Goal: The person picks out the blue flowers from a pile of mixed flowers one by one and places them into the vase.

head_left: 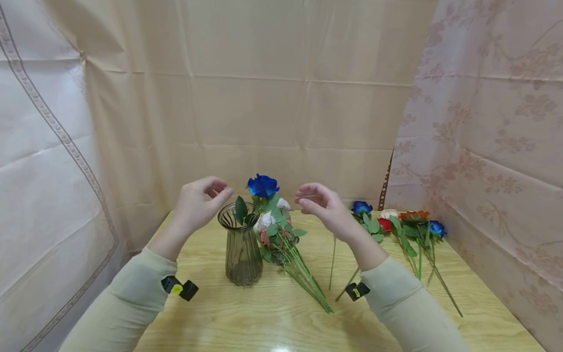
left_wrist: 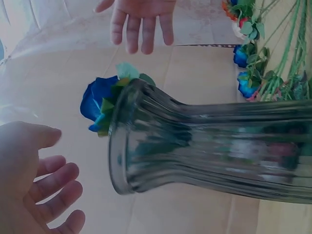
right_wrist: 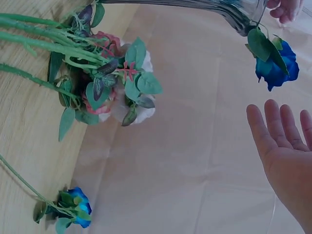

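A ribbed smoky-glass vase stands upright on the table, left of centre. One blue artificial rose leans out over its right rim, its green leaves at the mouth. To the left of the bloom, my left hand hovers beside the vase's rim with relaxed fingers and nothing in them. On the flower's other side is my right hand, raised above the table and holding nothing. In the right wrist view its fingers point toward the blue rose without touching it.
A bunch of white and pink flowers lies right of the vase, its long stems toward the front. Farther right lie blue roses, a red flower and an orange one. Beige cloth hangs behind the table.
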`<state>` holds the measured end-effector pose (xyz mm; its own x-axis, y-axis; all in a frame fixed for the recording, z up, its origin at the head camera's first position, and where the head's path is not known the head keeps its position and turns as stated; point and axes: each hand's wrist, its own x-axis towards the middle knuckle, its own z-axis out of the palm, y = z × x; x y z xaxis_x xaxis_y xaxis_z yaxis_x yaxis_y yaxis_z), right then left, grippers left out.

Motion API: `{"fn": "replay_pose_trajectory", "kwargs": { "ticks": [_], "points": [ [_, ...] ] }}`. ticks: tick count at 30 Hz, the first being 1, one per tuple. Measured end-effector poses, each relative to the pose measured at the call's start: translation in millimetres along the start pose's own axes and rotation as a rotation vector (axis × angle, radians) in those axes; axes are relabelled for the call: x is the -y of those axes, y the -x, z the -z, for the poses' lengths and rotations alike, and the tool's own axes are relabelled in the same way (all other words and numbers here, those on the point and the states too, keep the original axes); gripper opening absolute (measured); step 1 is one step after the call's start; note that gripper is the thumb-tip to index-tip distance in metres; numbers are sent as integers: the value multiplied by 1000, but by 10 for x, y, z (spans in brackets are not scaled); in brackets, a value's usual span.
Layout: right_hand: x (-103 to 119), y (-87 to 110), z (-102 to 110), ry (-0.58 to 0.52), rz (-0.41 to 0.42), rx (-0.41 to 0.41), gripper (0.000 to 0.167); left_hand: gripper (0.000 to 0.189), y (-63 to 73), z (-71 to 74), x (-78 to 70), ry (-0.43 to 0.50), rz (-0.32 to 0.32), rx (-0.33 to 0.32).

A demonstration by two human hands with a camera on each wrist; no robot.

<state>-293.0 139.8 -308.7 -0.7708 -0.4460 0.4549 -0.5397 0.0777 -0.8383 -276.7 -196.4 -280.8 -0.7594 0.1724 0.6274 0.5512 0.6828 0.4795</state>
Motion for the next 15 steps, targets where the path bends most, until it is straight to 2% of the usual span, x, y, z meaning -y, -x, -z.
{"fn": "replay_pose_trajectory", "kwargs": {
  "ticks": [5, 9, 15],
  "points": [
    [-26, 24, 4, 83, 16, 0, 37, 35, 73, -13, 90, 42, 44, -14],
    [-45, 54, -23, 157, 5, 1, 35, 47, 140, -39, 155, 97, 81, 5],
    [-83, 95, -72, 203, 14, 18, 36, 60, 240, -107, 230, 179, 82, 38]
  ]
}}
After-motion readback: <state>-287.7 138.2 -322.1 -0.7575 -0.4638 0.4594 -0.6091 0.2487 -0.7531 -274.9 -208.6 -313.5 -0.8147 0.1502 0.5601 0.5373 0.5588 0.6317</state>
